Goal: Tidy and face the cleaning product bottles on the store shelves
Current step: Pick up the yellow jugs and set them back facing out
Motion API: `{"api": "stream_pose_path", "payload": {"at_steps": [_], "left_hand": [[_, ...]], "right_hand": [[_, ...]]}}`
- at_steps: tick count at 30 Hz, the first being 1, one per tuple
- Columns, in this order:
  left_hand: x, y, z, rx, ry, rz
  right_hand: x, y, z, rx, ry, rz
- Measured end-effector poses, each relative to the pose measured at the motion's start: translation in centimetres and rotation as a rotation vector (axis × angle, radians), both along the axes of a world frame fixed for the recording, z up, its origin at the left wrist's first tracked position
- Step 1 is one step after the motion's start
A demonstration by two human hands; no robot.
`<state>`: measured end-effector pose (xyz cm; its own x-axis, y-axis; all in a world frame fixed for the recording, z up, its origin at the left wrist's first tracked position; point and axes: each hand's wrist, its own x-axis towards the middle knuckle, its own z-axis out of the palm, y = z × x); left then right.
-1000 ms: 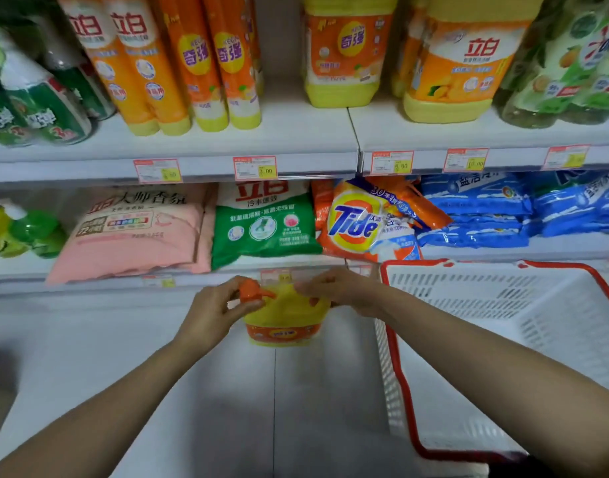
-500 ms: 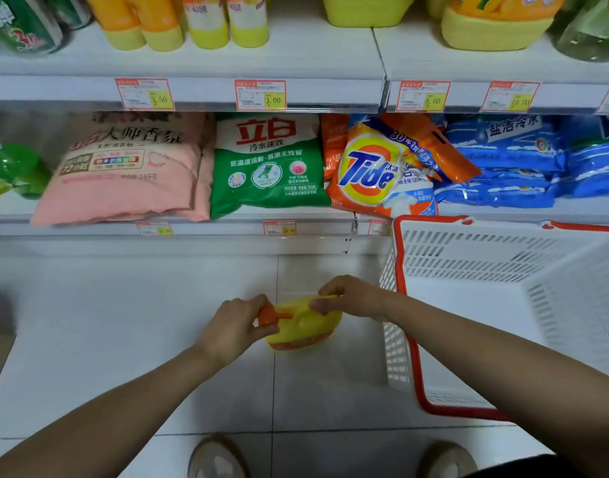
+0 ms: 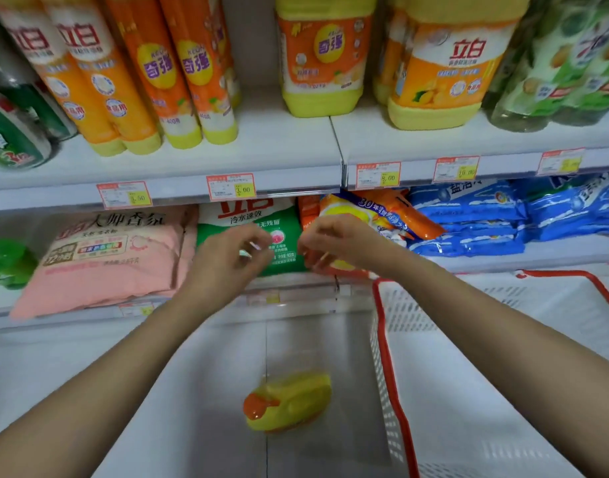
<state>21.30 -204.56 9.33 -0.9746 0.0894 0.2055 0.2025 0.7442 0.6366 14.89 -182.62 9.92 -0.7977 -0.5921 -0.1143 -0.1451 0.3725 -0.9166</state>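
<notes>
The yellow bottle (image 3: pixel 289 401), gripped a moment ago, now lies on the floor (image 3: pixel 192 391) beside the basket (image 3: pixel 385 357). The left hand (image 3: pixel 227 263) and right hand (image 3: pixel 334 243) are raised, fingers released and empty.

Small bottle (image 3: pixel 289 401) on its side on the floor (image 3: pixel 220 408), basket (image 3: pixel 416 322) just right of it, bags (image 3: pixel 99 257) on the lower shelf (image 3: pixel 313 292) behind, bottles (image 3: pixel 178 70) on the upper shelf (image 3: pixel 278 150), left hand (image 3: pixel 227 260) and right hand (image 3: pixel 334 243) together before the bags

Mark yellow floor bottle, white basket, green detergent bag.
yellow bottle (image 3: pixel 292 398), head view, middle of its body.
white basket (image 3: pixel 406 312), head view, slotted side wall.
green detergent bag (image 3: pixel 247 210), head view, upper printed face.
</notes>
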Motion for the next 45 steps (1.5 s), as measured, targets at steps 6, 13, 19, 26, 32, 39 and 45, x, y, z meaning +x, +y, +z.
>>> {"api": "stream_pose_path", "payload": {"at_steps": [6,13,19,26,32,39,45], "left_hand": [[-12.0,1.8,9.4,0.121,0.248,0.103],[-17.7,1.6,10.1,0.152,0.072,0.133],[-20.2,2.7,10.8,0.477,-0.047,0.024],[-18.3,2.8,9.3,0.558,0.039,-0.078],[-14.2,2.1,8.5,0.508,0.09,-0.039],[-9.5,2.4,9.6,0.536,0.236,-0.062],[-3.3,4.5,10.5,0.751,0.13,-0.124]], "right_hand": [[-11.4,1.2,9.8,-0.45,0.303,-0.558],[-21.3,-1.8,12.6,-0.342,0.252,-0.727],[-22.5,-1.4,11.4,-0.35,0.403,-0.721],[-16.1,-0.9,9.8,-0.337,0.673,-0.613],[-10.6,-0.7,8.6,-0.521,0.676,-0.614],[-4.7,0.1,11.3,-0.757,0.532,-0.569],[-0.3,1.0,13.1,-0.87,0.184,-0.497]]}}
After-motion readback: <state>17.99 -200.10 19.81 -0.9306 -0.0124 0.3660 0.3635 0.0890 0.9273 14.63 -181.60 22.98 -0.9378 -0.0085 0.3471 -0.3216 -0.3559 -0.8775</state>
